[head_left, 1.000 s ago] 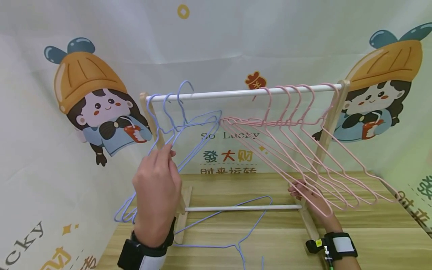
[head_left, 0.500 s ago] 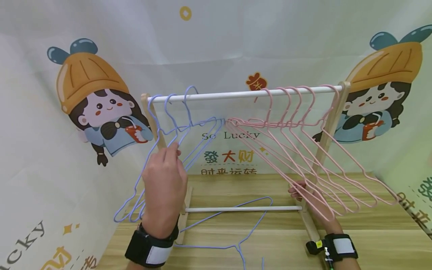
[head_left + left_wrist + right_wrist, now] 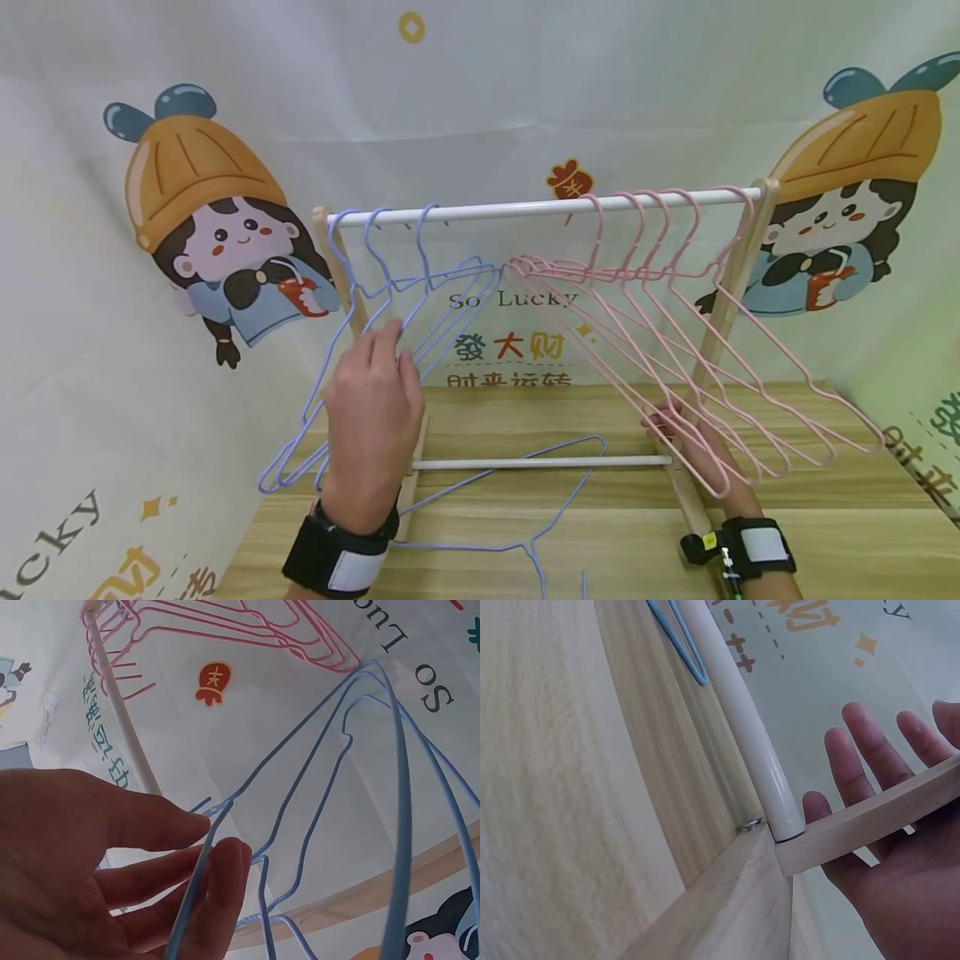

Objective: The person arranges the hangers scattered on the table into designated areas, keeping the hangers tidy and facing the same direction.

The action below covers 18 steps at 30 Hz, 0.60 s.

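Observation:
Three blue hangers hang at the left end of the white top rod (image 3: 487,211). My left hand (image 3: 373,425) is at the rightmost blue hanger (image 3: 422,250), whose hook sits over the rod. In the left wrist view the hanger's wire (image 3: 196,881) runs between the thumb and the fingers (image 3: 231,877), which stand parted. My right hand (image 3: 712,467) is low at the rack's right wooden post (image 3: 716,333), partly behind pink hangers. Seen from the right wrist, its fingers (image 3: 877,754) extend loosely past the post, which hides part of the palm.
Several pink hangers (image 3: 647,242) fill the rod's right half, their arms slanting toward me. Another blue hanger (image 3: 558,512) lies on the wooden table (image 3: 832,533), under the lower white rod (image 3: 487,464). A printed cloth (image 3: 480,92) stands behind the rack.
The rightmost blue hanger has come down so that its hook rests on the rod. My left hand moved slightly right, and its thumb has parted from the fingers. The right hand stays put.

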Motion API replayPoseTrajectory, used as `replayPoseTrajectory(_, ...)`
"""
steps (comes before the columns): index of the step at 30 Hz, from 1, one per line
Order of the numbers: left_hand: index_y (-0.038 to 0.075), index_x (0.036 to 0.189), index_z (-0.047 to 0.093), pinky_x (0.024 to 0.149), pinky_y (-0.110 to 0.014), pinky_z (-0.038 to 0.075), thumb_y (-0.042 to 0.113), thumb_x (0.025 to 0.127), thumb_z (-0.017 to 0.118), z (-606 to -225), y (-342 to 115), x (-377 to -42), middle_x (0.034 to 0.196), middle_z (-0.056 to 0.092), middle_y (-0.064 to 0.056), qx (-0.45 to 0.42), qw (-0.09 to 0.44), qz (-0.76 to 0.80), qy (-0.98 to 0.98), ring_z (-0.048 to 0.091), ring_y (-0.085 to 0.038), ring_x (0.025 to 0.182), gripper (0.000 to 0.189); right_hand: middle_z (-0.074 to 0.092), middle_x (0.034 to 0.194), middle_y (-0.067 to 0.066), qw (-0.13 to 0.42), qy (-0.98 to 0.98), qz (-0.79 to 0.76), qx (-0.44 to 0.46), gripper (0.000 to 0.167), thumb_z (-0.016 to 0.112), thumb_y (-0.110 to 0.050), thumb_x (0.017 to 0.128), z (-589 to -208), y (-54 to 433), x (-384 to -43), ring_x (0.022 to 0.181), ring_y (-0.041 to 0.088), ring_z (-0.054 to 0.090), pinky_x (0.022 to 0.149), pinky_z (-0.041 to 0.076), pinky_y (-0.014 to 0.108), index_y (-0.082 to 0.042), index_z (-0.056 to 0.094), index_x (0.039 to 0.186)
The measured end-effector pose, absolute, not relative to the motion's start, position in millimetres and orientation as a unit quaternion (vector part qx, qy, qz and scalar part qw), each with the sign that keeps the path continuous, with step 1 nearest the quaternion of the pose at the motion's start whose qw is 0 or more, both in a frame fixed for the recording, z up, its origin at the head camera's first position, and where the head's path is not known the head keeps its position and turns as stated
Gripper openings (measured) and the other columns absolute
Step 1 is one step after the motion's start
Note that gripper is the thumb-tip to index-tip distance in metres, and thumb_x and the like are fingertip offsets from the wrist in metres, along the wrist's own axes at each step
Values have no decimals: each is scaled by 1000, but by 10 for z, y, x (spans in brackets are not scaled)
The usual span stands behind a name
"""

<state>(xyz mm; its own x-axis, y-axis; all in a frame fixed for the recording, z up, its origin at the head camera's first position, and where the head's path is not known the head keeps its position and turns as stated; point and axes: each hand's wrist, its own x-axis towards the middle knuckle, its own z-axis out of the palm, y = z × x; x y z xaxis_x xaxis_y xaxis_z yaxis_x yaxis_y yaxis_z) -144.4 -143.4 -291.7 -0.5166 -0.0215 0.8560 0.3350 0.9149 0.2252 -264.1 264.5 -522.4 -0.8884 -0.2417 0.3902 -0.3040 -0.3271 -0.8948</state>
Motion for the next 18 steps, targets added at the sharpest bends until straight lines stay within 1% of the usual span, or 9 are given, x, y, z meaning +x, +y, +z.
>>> replayPoseTrajectory(2,-10,129,71,70,-66,59,-5,99,75,-2933,-1434,-1430,114,73,-28,-93,484,-186,-850,71,-51,91,30,80,117,3,-6,-537,797,277,30,43,-2,119,-5265,2675,-2686,108,14,76,94,57,25,-9,72,125)
replayPoseTrajectory(3,-9,129,71,71,-66,59,-5,98,76,-2940,-1433,-1425,116,72,-28,-94,485,-188,-849,70,-51,92,32,80,119,4,-15,-526,798,293,29,43,-2,119,-5282,2687,-2696,109,14,75,94,57,24,-6,71,127)
replayPoseTrajectory(5,-9,129,71,71,-65,60,-6,97,78,-2953,-1429,-1419,117,72,-27,-99,489,-191,-845,69,-50,91,33,80,120,4,-6,-544,782,304,26,45,-5,119,-5310,2702,-2691,107,13,75,94,55,24,-3,68,131)
replayPoseTrajectory(7,-9,128,71,73,-62,60,-8,95,79,-2963,-1418,-1413,118,72,-26,-107,498,-191,-839,68,-49,92,34,80,119,2,14,-584,760,287,21,48,-8,119,-5323,2704,-2670,105,12,75,93,55,24,-3,64,132)
replayPoseTrajectory(8,-9,128,71,75,-61,61,-9,94,79,-2967,-1410,-1408,118,72,-26,-111,503,-190,-836,67,-49,92,35,80,118,4,22,-595,755,275,21,48,-7,119,-5336,2706,-2665,104,13,75,92,55,25,-1,63,132)
replayPoseTrajectory(10,-10,126,72,80,-60,61,-11,92,80,-2975,-1387,-1389,120,72,-25,-120,513,-186,-830,67,-48,96,35,79,118,4,29,-611,749,254,21,50,-11,119,-5341,2707,-2645,104,14,75,93,54,26,1,62,132)
replayPoseTrajectory(13,-9,124,73,88,-58,61,-10,92,80,-2991,-1335,-1342,124,72,-23,-135,526,-181,-820,67,-48,106,32,80,116,3,35,-622,745,239,20,52,-8,118,-5320,2697,-2632,103,13,75,91,54,25,1,64,131)
replayPoseTrajectory(15,-7,122,74,92,-56,61,-9,93,79,-3009,-1289,-1303,125,72,-21,-147,535,-177,-813,67,-46,110,30,81,114,2,38,-630,742,226,19,53,-6,117,-5275,2679,-2617,101,12,76,90,55,23,0,67,129)
replayPoseTrajectory(18,-5,119,75,92,-52,61,-9,93,77,-3047,-1207,-1258,122,74,-19,-172,553,-173,-797,69,-43,110,26,82,110,3,46,-653,732,189,19,53,-4,117,-5196,2650,-2597,99,12,77,88,58,24,2,69,126)
